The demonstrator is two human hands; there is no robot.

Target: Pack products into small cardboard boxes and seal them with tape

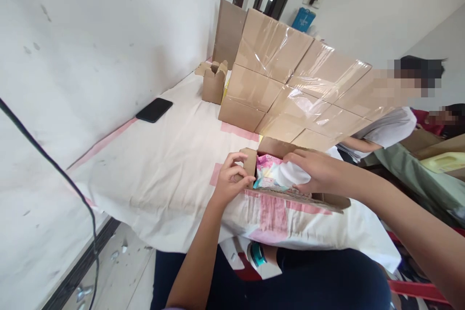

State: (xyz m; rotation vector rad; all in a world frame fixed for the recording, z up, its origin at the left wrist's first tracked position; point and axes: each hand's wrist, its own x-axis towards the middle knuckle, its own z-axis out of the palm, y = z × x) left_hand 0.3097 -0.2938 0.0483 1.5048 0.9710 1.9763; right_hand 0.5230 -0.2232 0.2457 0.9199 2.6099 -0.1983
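Note:
A small open cardboard box (332, 201) lies in front of me on the cloth-covered table. Inside it is a pink, yellow and teal printed plastic packet (267, 167). My left hand (231, 179) is at the box's left end, thumb and fingers curled around the end flap (250, 164). My right hand (314, 169) reaches into the box from the right, its fingers closed on a smooth white object (292, 174) beside the packet. The hand partly hides that object, so its kind cannot be made out.
Stacked cardboard boxes (276, 72) with clear tape stand behind. A small torn-top carton (213, 85) and a black phone (154, 110) are at left near the wall. A black cable (47, 167) hangs there. A person in a grey shirt (387, 128) sits at right, near a yellow bottle (445, 162).

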